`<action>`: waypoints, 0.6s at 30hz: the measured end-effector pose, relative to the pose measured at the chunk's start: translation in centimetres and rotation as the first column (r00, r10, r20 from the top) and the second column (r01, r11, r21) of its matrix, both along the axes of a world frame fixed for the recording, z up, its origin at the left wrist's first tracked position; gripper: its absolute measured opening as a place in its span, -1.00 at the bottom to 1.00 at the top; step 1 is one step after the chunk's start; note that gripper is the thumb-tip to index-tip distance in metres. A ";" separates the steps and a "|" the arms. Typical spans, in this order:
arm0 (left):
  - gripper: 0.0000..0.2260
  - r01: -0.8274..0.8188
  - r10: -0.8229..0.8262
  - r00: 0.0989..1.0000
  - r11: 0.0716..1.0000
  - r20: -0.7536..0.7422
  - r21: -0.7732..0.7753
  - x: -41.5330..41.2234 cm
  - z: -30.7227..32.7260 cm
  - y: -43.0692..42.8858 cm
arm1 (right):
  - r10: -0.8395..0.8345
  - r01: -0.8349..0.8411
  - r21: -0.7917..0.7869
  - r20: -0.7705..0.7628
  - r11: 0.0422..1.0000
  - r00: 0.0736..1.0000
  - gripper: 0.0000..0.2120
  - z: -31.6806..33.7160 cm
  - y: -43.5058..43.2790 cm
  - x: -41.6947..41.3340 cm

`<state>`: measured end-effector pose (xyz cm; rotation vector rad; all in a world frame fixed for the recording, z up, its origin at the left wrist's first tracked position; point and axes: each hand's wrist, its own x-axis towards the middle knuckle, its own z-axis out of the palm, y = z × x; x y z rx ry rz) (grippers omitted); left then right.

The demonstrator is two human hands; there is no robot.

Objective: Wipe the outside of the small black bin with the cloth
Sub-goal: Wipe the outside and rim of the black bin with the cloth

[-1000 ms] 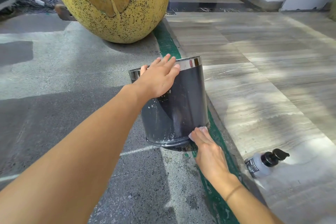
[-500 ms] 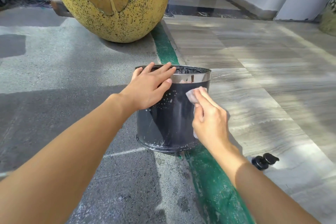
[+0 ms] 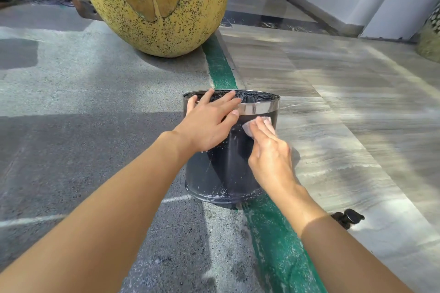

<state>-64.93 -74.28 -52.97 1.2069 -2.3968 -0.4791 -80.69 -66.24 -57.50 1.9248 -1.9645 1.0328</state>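
Observation:
The small black bin (image 3: 226, 169) with a shiny metal rim band stands upright on the ground, straddling a green painted strip. Its wall is wet and speckled with foam. My left hand (image 3: 209, 126) lies over the near left rim, fingers spread, holding the bin steady. My right hand (image 3: 269, 152) presses a small pale cloth (image 3: 248, 127) flat against the bin's upper right side, just below the metal band. Most of the cloth is hidden under my fingers.
A large yellow speckled planter (image 3: 157, 5) stands behind the bin. A bottle's black pump cap (image 3: 350, 217) shows on the tiled floor at right, mostly hidden by my right forearm. Cables lie at far left. The green strip (image 3: 281, 245) divides concrete from tiles.
My right hand with the cloth went from the bin's bottom edge up to just under the rim. The bin, earlier tilted, now stands upright. My left hand stayed on the rim.

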 end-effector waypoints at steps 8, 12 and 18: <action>-0.55 -0.048 0.045 0.998 0.997 0.044 0.061 -1.3 1.1 -0.5 | 0.110 -0.101 0.252 -0.022 0.962 0.994 -0.51 -4.1 3.7 -1.6; -0.54 -0.079 0.075 0.994 0.995 0.078 0.059 -1.5 1.5 -0.7 | 0.069 -0.062 0.443 0.000 0.894 0.998 -0.46 -7.4 6.8 -1.8; -0.52 -0.037 0.034 0.989 0.999 0.141 0.019 -2.3 1.1 0.7 | 0.062 -0.080 0.524 0.052 0.848 0.997 -0.36 -9.5 9.3 -2.0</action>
